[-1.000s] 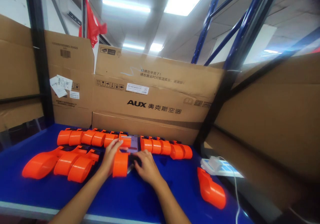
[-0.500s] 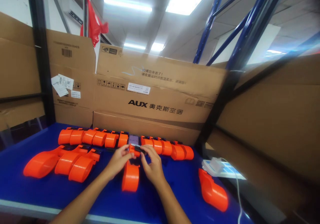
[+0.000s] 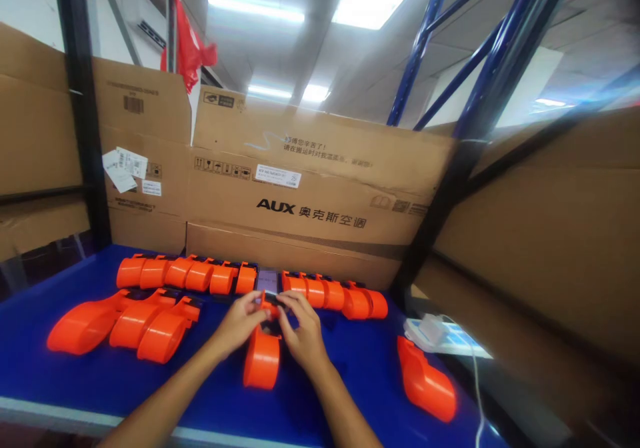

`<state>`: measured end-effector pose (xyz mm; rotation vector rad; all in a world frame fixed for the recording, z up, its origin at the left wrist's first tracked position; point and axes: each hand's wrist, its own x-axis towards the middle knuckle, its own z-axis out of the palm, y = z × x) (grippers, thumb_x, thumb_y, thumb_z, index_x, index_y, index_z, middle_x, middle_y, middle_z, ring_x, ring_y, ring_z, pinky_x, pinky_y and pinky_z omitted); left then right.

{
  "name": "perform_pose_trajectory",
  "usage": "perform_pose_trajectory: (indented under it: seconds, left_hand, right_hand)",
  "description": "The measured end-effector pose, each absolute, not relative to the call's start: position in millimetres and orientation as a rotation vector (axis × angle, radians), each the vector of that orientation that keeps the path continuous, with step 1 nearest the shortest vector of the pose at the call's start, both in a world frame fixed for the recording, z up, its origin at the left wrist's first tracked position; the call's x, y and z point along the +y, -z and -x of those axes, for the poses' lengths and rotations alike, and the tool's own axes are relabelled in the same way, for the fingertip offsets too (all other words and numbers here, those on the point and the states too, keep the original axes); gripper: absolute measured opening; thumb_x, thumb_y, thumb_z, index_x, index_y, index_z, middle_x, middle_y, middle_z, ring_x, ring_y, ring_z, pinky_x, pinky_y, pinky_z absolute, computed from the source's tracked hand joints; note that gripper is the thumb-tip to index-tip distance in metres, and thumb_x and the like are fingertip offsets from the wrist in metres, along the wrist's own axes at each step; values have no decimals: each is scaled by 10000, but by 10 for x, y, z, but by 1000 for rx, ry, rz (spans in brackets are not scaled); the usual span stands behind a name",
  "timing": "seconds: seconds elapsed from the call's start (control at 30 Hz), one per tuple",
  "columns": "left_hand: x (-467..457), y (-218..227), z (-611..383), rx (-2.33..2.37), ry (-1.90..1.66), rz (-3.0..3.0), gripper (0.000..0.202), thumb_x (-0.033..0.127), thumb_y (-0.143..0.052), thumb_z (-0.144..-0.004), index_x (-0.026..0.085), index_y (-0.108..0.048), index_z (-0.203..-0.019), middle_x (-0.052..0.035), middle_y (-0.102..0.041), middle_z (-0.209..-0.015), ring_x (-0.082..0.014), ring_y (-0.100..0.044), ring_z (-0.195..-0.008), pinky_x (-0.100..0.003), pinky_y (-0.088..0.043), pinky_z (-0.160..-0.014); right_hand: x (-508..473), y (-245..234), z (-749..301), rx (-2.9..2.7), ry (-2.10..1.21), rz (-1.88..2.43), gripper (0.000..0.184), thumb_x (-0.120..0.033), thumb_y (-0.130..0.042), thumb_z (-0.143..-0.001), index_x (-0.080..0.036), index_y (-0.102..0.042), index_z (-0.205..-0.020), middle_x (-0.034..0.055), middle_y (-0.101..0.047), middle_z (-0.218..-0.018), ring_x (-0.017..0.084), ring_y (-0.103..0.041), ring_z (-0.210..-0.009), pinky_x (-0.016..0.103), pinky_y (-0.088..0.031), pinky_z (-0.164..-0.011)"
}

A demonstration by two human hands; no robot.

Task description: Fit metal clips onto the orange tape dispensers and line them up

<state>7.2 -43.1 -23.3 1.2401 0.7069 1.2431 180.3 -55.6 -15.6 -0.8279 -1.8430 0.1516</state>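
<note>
Between my hands is an orange loop-shaped band with a black piece at its upper end; its exact kind I cannot tell. My left hand pinches the orange end from the left. My right hand has thumb and fingers closed on the black piece from the right. The wide orange loop hangs below my fingers, near the blue tabletop. Fingertips partly hide the join of orange and black. Just behind my hands lies a phone-like device with a lit screen.
A row of several similar orange bands runs along the back of the blue table. More orange bands lie at left, one orange band at right. A power strip with a white cable is beyond it. Cardboard walls the back.
The band has tilted slightly in my hands, its loop shifting a little lower and its black piece angling differently. My right fingers have moved slightly left. The surroundings are unchanged.
</note>
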Motion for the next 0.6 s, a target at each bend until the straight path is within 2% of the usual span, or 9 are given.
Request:
perform_pose_trajectory:
  seconds: [0.23,0.4,0.47,0.53,0.6]
  left_hand:
    - [-422,269,-64,697,-1210,-1213,428,278,-769,-717,167,-637,-1109,-53,-763,-857,-188,-696,-720,-251,-512,-628]
    - [-412,295,-71,706,-1209,-1251,376,267,-765,-714,160,-641,-1053,-38,-742,-826,-154,-658,-651,-222,-466,-561]
    - [-402,295,-63,709,-1199,-1281,350,274,-756,-724,153,-641,-1032,-34,-730,-784,-148,-647,-637,-217,-455,-555]
    - [-388,299,-48,722,-1172,-1296,350,293,-744,-738,146,-638,-1038,-34,-721,-736,-150,-641,-622,-215,-445,-542]
    - [-371,308,-29,749,-1154,-1291,385,315,-740,-745,143,-629,-1071,-40,-724,-727,-153,-635,-601,-220,-435,-524]
  right_hand:
    - [-561,154,-1802,-1870,-165,805,244,-191,-561,-936,-241,-688,-1137,102,-663,-1126,213,-660,-984,346,-566,-842]
    - [-625,96,-1801,-1907,-225,754,273,-178,-552,-933,-242,-670,-1171,99,-648,-1154,193,-659,-934,325,-560,-817]
    - [-633,80,-1808,-1901,-245,737,290,-177,-534,-937,-241,-658,-1192,99,-649,-1162,203,-651,-977,338,-546,-858]
    - [-610,72,-1847,-1859,-261,768,295,-184,-497,-946,-227,-648,-1197,96,-668,-1110,208,-652,-981,348,-535,-880]
    - [-559,64,-1942,-1782,-242,964,300,-189,-436,-953,-205,-651,-1163,78,-692,-993,190,-666,-881,319,-540,-825]
